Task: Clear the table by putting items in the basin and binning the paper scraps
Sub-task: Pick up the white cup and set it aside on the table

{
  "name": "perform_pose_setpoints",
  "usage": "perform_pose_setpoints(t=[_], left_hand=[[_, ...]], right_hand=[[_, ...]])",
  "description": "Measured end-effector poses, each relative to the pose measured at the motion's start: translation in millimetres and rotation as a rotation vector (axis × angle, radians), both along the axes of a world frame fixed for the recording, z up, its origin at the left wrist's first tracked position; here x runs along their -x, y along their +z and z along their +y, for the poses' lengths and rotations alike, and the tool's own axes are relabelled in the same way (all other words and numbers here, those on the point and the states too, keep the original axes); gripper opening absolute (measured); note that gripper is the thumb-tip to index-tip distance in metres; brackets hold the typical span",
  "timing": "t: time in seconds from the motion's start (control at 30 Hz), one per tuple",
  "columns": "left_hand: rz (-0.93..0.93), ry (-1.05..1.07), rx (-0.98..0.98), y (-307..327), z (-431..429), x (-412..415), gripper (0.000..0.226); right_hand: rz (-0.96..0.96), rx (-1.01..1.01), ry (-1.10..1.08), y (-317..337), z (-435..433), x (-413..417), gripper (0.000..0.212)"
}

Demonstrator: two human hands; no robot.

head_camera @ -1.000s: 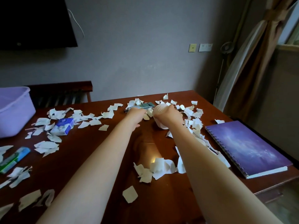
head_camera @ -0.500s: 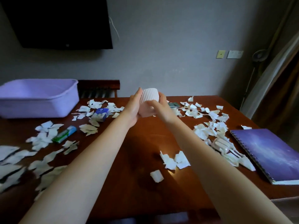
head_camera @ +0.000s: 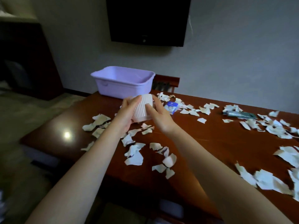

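Both hands are up off the table, and between them sits one white ribbed cup (head_camera: 142, 107), held in the air just in front of the basin. The left hand (head_camera: 125, 116) cups it from the side and underneath, palm against the ribs; the right hand (head_camera: 159, 116) presses in from the other side, thumb and fingers on the wall, so the cup is pinched between two hands. Behind it stands one lilac basin (head_camera: 123, 85), near the table's far left corner, with nothing visible inside from here. Nothing stands between cup and basin, just a short stretch of bare wood. Under the hands, paper scraps (head_camera: 134, 156) lie thick, too many to count, spread from the left edge across the middle and out to the right edge, where the view blurs. Just right of the right hand there's one small blue and white packet (head_camera: 171, 106) lying among the scraps. Further along the far edge lies one grey-green tube (head_camera: 241, 114), flat on its side. The table (head_camera: 210, 139) itself is dark red-brown wood, with a bright lamp glare near the left corner. Behind the basin, one wooden chair back (head_camera: 166, 81) pokes up past the far edge, and above it one dark screen (head_camera: 147, 20) hangs on the wall.
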State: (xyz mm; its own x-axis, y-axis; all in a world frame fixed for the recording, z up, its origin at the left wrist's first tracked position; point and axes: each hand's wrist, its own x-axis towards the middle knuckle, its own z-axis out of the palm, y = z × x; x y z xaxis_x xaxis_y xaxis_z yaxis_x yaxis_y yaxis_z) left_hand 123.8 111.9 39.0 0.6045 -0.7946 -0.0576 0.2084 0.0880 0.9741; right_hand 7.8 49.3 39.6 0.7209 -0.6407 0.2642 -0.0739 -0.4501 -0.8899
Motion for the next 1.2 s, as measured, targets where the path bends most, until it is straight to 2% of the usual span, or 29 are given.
perform_pose_setpoints(t=[0.1,0.2,0.27,0.37,0.43,0.6,0.73,1.07,1.2], left_hand=[[-0.014,0.104,0.007,-4,26,-37,0.061],[-0.098,0.289,0.002,-9,47,-65,0.07],[-0.189,0.415,-0.017,-13,59,-82,0.075],[-0.279,0.565,-0.037,-24,76,-110,0.081],[-0.302,0.632,-0.064,-30,87,-128,0.083],[-0.312,0.72,-0.115,-50,106,-166,0.08],[-0.363,0.733,-0.148,-63,110,-180,0.083],[-0.438,0.648,-0.197,-67,92,-162,0.081],[-0.555,0.63,-0.329,-62,93,-155,0.095]], right_hand=[[0.034,0.042,0.103,-3,15,-38,0.05],[0.037,-0.025,0.141,-9,30,-76,0.049],[0.136,0.017,0.109,-20,38,-99,0.055],[0.412,0.379,0.075,-42,48,-123,0.047],[0.481,0.58,0.098,-54,55,-135,0.039],[0.573,0.778,0.267,-63,69,-168,0.048],[0.723,0.832,0.368,-67,72,-185,0.051],[0.727,0.741,0.277,-72,46,-161,0.046],[0.518,0.743,0.224,-64,41,-151,0.039]])
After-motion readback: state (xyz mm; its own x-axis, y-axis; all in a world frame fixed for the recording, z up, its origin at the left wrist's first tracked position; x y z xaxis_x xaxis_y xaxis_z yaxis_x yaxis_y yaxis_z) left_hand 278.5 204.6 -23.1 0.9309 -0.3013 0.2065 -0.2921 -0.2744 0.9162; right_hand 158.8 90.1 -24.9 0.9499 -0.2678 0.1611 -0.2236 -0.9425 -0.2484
